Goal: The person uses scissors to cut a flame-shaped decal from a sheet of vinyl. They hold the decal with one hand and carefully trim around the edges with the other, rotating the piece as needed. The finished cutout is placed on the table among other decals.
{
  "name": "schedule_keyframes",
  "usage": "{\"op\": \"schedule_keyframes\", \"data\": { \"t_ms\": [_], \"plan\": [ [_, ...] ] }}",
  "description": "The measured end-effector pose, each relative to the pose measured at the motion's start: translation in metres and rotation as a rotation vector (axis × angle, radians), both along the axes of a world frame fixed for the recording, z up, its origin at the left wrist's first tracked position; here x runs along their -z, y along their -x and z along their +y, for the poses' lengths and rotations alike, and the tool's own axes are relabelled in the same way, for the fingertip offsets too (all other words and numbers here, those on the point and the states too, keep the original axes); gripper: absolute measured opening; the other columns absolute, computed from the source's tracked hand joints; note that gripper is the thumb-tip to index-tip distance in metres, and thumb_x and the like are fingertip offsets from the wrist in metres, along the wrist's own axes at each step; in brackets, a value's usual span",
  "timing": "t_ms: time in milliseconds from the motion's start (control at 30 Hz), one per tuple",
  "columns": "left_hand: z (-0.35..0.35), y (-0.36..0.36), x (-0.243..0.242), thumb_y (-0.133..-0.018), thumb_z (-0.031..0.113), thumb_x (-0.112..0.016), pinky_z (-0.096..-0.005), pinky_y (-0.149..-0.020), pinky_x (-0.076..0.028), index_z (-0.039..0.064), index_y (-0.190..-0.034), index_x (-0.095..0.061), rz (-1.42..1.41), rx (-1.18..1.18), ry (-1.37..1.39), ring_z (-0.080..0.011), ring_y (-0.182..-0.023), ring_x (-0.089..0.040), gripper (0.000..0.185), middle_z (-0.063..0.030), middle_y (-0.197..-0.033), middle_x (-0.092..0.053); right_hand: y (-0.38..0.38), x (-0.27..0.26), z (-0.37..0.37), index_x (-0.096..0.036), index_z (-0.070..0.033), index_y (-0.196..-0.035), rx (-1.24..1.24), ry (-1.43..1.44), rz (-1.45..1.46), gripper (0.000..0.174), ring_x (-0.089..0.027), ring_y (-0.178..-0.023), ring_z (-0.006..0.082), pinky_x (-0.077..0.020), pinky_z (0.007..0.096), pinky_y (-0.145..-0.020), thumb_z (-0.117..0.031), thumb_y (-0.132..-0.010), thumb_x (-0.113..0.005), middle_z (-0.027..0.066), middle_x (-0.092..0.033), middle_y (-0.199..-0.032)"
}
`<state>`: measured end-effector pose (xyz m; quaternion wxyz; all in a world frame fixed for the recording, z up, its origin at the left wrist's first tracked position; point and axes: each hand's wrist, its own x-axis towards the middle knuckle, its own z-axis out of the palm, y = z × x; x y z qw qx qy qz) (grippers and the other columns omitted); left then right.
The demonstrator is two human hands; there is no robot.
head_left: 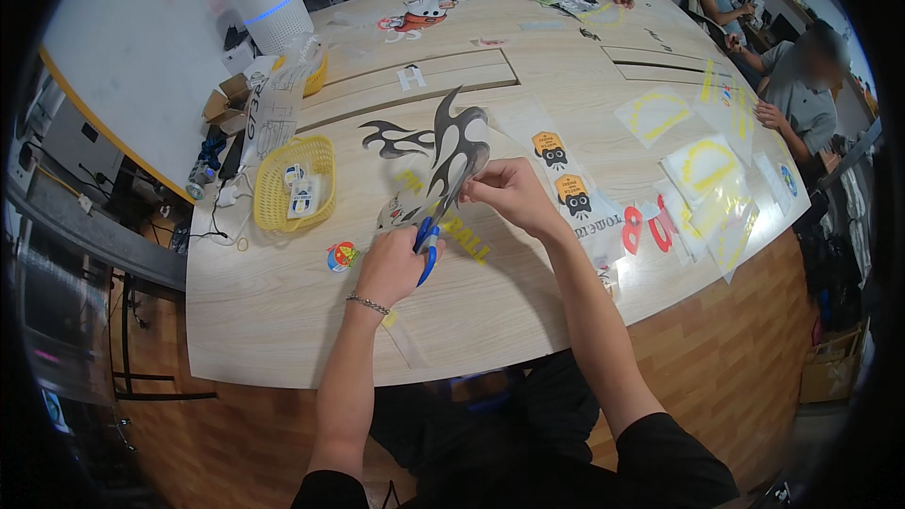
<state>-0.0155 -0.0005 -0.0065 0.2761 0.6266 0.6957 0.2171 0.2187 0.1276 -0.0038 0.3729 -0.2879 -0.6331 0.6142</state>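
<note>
My left hand (396, 261), with a chain bracelet at the wrist, grips scissors (430, 244) by their blue handles. The blades point up and to the right, against a clear sheet with black flame-shaped decals (463, 145). My right hand (516, 198) pinches the right edge of that sheet between thumb and fingers, holding it above the table. Another black flame decal (396, 141) shows just left of it. Yellow lettering (463, 240) lies under and beside the scissors, partly hidden. A small round colourful sticker (342, 256) is to the left of my left hand.
The wooden table (269, 318) carries a yellow basket (293, 184) with small packs, cat stickers (569, 191), red numerals (631, 235) and clear sheets with yellow print (707, 170). An air purifier (272, 7) stands at back left. Other people sit across and at right.
</note>
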Motion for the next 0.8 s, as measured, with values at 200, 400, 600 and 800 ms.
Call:
{"op": "schedule_keyframes", "data": {
  "t_ms": [200,400,600,800],
  "plan": [
    [0.0005,0.0013,0.0019,-0.107,0.042,-0.082,-0.0379,-0.06,-0.054,0.001,-0.081,-0.069,-0.01,0.008,0.0,-0.0189,-0.059,-0.07,0.05,-0.0087,-0.064,-0.071,0.0006,-0.0004,-0.0003,-0.085,0.011,-0.111,-0.012,-0.004,-0.001,0.024,-0.08,-0.095,0.0158,-0.0629,0.0332,-0.093,-0.013,-0.105,-0.082,0.0125,-0.086,-0.098],
    [0.0003,0.0006,0.0,-0.107,0.042,-0.082,-0.0378,-0.06,-0.054,0.001,-0.081,-0.069,-0.013,0.004,0.019,-0.0189,-0.059,-0.07,0.05,-0.0087,-0.065,-0.071,0.0004,0.0002,-0.0003,-0.085,0.01,-0.112,-0.016,0.0,0.001,0.024,-0.08,-0.095,0.0155,-0.0629,0.0331,-0.093,-0.012,-0.106,-0.082,0.0121,-0.086,-0.098],
    [0.0002,0.001,0.0009,-0.107,0.042,-0.083,-0.0378,-0.061,-0.054,0.001,-0.082,-0.069,-0.008,0.002,0.015,-0.019,-0.06,-0.07,0.05,-0.0088,-0.065,-0.071,0.0005,0.0023,0.0006,-0.085,0.011,-0.112,-0.012,-0.013,-0.01,0.025,-0.08,-0.095,0.0157,-0.0632,0.0333,-0.093,-0.013,-0.105,-0.082,0.0124,-0.086,-0.098],
    [0.0008,0.0009,0.0017,-0.107,0.042,-0.083,-0.0369,-0.06,-0.054,0.001,-0.082,-0.07,-0.003,0.002,0.019,-0.0183,-0.059,-0.07,0.049,-0.0087,-0.065,-0.071,0.0003,0.0031,0.0005,-0.085,0.011,-0.111,-0.002,-0.017,-0.024,0.026,-0.08,-0.096,0.0157,-0.0633,0.0331,-0.093,-0.015,-0.105,-0.083,0.013,-0.086,-0.099]
  ]
}}
